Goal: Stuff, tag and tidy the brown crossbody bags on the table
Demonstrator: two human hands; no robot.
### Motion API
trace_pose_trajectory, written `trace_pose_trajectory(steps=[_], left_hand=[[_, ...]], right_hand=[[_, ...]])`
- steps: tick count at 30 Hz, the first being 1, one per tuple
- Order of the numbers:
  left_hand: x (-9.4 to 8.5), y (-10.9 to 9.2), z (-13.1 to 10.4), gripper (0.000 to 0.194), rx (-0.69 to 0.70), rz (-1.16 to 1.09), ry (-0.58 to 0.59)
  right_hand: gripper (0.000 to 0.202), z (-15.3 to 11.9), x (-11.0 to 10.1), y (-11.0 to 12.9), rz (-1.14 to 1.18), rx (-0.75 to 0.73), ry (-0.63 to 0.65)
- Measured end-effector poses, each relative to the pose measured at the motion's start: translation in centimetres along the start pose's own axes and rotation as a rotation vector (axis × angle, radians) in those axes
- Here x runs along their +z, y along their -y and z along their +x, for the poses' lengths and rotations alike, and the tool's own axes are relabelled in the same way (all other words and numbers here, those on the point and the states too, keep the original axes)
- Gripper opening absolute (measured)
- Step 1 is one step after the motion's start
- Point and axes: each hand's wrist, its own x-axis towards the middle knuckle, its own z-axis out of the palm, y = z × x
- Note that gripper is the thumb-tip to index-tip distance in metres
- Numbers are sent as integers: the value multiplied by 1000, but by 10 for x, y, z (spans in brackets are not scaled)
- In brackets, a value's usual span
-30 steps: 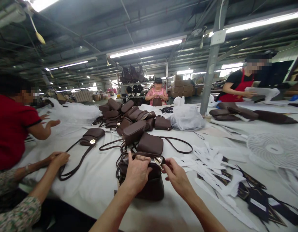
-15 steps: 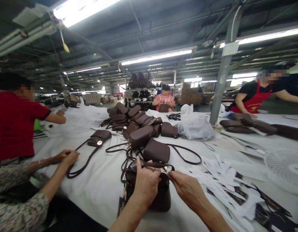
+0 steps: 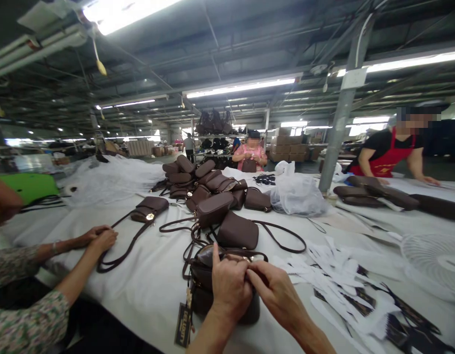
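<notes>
A dark brown handbag (image 3: 201, 301) stands upright on the white-covered table in front of me, its top partly open. My left hand (image 3: 230, 285) is closed over the bag's top edge, its index finger pointing up and the other fingers curled. Fingertips of my right hand (image 3: 277, 287) pinch at the bag's upper right corner, touching the left fingers; what is between them is hidden. The strap (image 3: 262, 254) arches over the top near metal fittings. A black hang tag (image 3: 183, 325) with gold lettering dangles from the bag's left side.
Behind the bag lies a pile of brown bags (image 3: 212, 209) with loose straps. White strips (image 3: 334, 270) and black tags (image 3: 415, 314) lie right, near a white fan (image 3: 439, 258). A co-worker's hands (image 3: 98, 238) hold the strap of another bag (image 3: 149, 209) at left.
My right hand has moved left, up against my left hand at the bag's top. The hang tag shows more fully. The person in red at left has mostly left the view.
</notes>
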Motion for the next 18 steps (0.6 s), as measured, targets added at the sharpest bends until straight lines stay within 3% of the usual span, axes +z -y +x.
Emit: trace_pose_trajectory(steps=[2,4,5,7,9,12,18], left_hand=[[2,0,0,24,18,11,-11],[3,0,1,28,41,15,-9],[3,0,2,28,53,8,2],[1,1,3,27,65,-27,47],[-2,3,5,26,73,-85,104],[-9,10,7,25,83,-160,154],[-18,17,5,18,54,2,-34]], right_hand=[[27,-12,-2,-19,142,55,-143],[43,-22,3,-43,233,162,-303],[57,-26,9,-54,271,200,-314],[70,-27,24,-68,348,208,-192],[59,-22,40,-70,400,149,-87],[41,-8,56,-57,409,59,-150],[24,-3,59,-51,302,46,-221]])
